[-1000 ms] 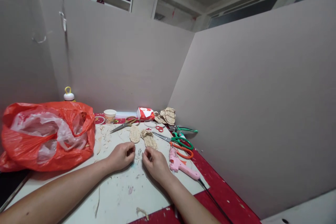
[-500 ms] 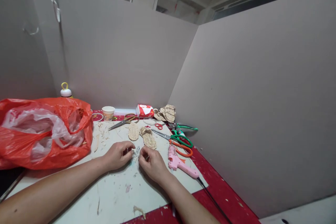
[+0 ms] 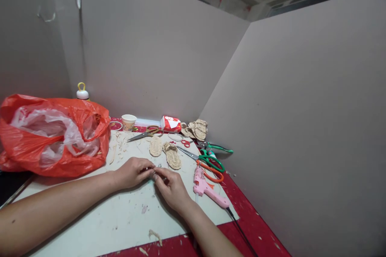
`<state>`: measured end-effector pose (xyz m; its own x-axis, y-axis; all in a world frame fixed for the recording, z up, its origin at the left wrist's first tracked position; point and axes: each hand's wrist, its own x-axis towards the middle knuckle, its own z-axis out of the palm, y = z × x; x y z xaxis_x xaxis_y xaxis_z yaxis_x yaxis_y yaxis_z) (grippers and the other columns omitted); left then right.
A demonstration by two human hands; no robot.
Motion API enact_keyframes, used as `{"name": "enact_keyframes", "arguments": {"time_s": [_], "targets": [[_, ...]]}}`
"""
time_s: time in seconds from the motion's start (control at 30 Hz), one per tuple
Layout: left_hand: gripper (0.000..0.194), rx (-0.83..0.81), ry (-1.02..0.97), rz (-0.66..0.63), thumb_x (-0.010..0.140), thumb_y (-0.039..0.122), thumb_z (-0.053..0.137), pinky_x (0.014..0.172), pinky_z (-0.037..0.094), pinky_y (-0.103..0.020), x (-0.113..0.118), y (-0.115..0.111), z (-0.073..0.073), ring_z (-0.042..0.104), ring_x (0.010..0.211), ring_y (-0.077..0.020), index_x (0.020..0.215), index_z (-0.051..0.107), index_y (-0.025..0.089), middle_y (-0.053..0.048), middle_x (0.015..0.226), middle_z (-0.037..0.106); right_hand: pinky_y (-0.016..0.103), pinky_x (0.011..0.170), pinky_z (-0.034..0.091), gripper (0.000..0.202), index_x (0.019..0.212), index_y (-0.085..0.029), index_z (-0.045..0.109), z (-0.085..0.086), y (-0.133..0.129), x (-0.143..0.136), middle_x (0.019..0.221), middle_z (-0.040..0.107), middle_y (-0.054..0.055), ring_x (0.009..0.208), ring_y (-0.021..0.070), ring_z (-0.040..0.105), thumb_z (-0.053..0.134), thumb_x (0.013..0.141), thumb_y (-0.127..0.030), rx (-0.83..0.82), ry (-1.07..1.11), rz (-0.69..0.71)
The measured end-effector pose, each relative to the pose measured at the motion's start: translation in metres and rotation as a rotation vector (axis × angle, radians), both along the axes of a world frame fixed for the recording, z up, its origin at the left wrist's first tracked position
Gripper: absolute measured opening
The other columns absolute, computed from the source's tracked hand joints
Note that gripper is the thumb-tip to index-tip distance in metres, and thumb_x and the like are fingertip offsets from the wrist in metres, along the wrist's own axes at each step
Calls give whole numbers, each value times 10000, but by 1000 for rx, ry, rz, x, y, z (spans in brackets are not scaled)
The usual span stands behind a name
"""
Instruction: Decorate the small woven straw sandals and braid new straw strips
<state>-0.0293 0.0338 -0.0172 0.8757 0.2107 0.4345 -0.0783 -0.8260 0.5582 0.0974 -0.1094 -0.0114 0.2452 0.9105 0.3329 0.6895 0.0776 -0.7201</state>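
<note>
My left hand [image 3: 136,173] and my right hand [image 3: 170,186] meet fingertip to fingertip over the white board [image 3: 120,221]. Both are pinched closed around something too small to make out. Just beyond them lie a flat oval woven piece [image 3: 156,146] and a small woven slipper [image 3: 172,156]. The pink glue gun [image 3: 205,188] rests to the right of my right hand, its black cord running toward the front edge.
A red plastic bag [image 3: 60,160] fills the left side. Large scissors [image 3: 140,135], a paper cup [image 3: 128,123], a tissue pack [image 3: 171,123] and woven pieces [image 3: 198,129] line the back. Orange-handled scissors [image 3: 218,176] and green pliers [image 3: 221,148] lie right, before the grey partition [image 3: 295,120].
My hands have come together, closing the gap between their fingertips. The clear scrap seen between them before is now mostly hidden. The camera view has shifted slightly.
</note>
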Motion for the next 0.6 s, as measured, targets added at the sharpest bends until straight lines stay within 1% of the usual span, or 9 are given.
{"name": "enact_keyframes", "arguments": {"time_s": [0.1, 0.2, 0.33, 0.47, 0.6], "targets": [[252, -42, 0, -13, 897, 277, 469, 739, 464, -256, 0, 0, -1, 645, 790, -158, 995, 683, 186, -65, 887, 723, 253, 685, 485, 257, 1039, -175, 697, 2, -1, -1, 911, 716, 77, 778, 164, 639, 498, 890, -237, 19, 10, -2], [263, -105, 6, -39, 896, 283, 469, 732, 476, -250, 0, 1, 0, 648, 761, -150, 1007, 691, 196, -54, 875, 729, 254, 671, 481, 246, 1013, -176, 709, 5, -2, 0, 865, 708, 73, 747, 161, 626, 511, 884, -245, 41, 13, -8], [269, -130, -36, -74, 896, 249, 451, 718, 482, -243, -2, 1, 2, 642, 740, -140, 1018, 686, 200, -42, 855, 724, 258, 694, 481, 236, 1011, -173, 702, 6, -3, -1, 872, 699, 74, 766, 161, 625, 517, 885, -248, 62, 20, 3], [259, -133, -69, -83, 898, 229, 433, 692, 475, -241, -4, -2, 4, 618, 698, -132, 938, 683, 173, -42, 795, 693, 252, 679, 487, 254, 1069, -155, 663, 6, -4, -6, 886, 681, 76, 778, 160, 622, 507, 890, -245, 45, 42, 30], [235, -184, -96, -31, 876, 196, 435, 665, 458, -240, -5, -6, 8, 580, 646, -122, 839, 663, 157, -28, 723, 654, 251, 671, 509, 364, 1226, -131, 550, 5, -8, -13, 1026, 639, 105, 836, 161, 614, 501, 876, -222, 14, 57, 87]]}}
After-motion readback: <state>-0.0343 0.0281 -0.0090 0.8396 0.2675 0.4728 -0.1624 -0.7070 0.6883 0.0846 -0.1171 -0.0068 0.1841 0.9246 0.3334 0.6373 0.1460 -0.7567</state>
